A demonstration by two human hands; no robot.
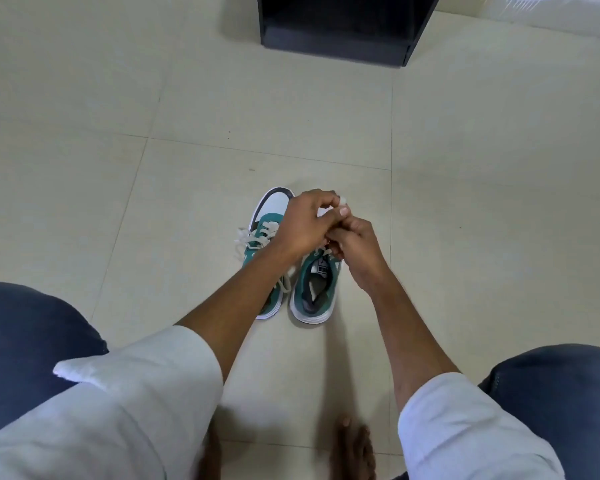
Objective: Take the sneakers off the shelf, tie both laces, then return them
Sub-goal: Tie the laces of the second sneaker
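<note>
Tiled floor everywhere, cream colored, with the dark shelf sitting well ahead of you at the top of the view, and its open compartment looks empty from here. Both sneakers are down on the floor between your knees and that shelf, side by side, toes pointing away from you toward it. Your left hand and right hand are bunched together right over the right sneaker, both pinched shut on its lace, mid knot by the look of it. The left sneaker just beside it has a lace spilling off to the side, can't tell if it's tied. Either hand is close enough, so I'd say finish this bow first, then deal with the other one before carrying them straight ahead.
</note>
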